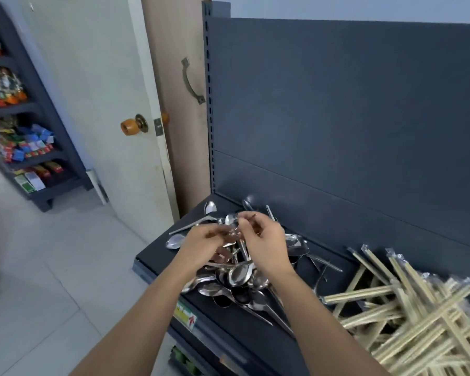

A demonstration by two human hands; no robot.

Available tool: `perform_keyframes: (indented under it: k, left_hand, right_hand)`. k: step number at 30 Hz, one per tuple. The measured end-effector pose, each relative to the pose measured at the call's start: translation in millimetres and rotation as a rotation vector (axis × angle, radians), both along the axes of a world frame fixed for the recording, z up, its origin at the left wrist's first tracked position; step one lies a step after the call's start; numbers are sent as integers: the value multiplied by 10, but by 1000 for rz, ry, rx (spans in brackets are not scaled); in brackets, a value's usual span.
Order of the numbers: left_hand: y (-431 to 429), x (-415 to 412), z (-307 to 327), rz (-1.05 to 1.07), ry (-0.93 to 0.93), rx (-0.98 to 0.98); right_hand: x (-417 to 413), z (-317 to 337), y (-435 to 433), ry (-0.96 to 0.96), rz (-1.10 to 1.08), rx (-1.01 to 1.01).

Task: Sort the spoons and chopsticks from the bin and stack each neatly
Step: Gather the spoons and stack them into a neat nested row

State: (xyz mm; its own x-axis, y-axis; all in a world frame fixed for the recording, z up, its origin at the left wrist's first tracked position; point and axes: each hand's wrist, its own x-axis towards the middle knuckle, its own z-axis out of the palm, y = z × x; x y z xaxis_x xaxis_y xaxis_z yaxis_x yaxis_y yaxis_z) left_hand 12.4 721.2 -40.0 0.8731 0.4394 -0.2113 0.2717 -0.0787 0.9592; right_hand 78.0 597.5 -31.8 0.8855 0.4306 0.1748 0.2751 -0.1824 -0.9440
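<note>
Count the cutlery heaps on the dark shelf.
2. The spoon heap sits on the dark shelf under the left hand and right hand; the wrapped chopstick heap lies at the right, cut by the frame edge, so more may be hidden there.

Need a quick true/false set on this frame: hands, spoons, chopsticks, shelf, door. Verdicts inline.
1. The left hand and right hand are both over the heap of shiny metal spoons. True.
2. The plastic-wrapped pale wooden chopsticks lie left of the spoons. False: they lie right of them.
3. The chopsticks form one neat parallel stack. False: they cross each other in a loose heap.
4. Both heaps sit on the dark grey metal shelf. True.
5. The white door has an orange round knob. True.
</note>
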Motion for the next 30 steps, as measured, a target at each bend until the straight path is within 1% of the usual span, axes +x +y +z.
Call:
perform_keyframes:
  k: [2, 4, 6, 8, 12, 13, 15, 17, 20, 24, 26, 27, 30]
  left_hand:
    - [105, 81, -20, -10, -32, 109]
    - [246, 191, -55, 13, -75, 298]
    - [368, 301, -75, 9, -102, 411]
    - [468, 419, -52, -36, -77, 437]
    - [612, 590, -49, -181, -20, 263]
    - [637, 605, -47, -209, -22, 176]
    - [695, 604, -64, -245, -30, -58]
    - [772, 585, -88, -232, -23, -251]
    - [927, 577, -135, -222, -1, -408]
    - [1061, 575, -179, -294, 60, -631]
    - [1082, 553, -175, -335, 88, -706]
    - [1089, 544, -178, -351, 99, -710]
    - [1094, 537, -175, -340, 99, -652]
  right_hand:
    - [111, -8, 81, -148, -89, -76]
    - [199, 17, 154, -254, -176, -101]
    - [273, 51, 227, -295, -230, -125]
    - [326, 66, 326, -269, -244, -162]
    - [347, 82, 599, -201, -225, -246]
    - [350, 87, 678, -182, -224, -253]
    - [365, 79, 827, -141, -216, -273]
    - [376, 56, 949, -109, -211, -296]
    - [367, 57, 1094, -65, -224, -298]
    - [393, 40, 1219, -81, -253, -346]
    - [432, -2, 1231, -84, -262, -362]
    - [457, -25, 1217, -73, -264, -368]
    - [524, -94, 1138, 6, -288, -344]
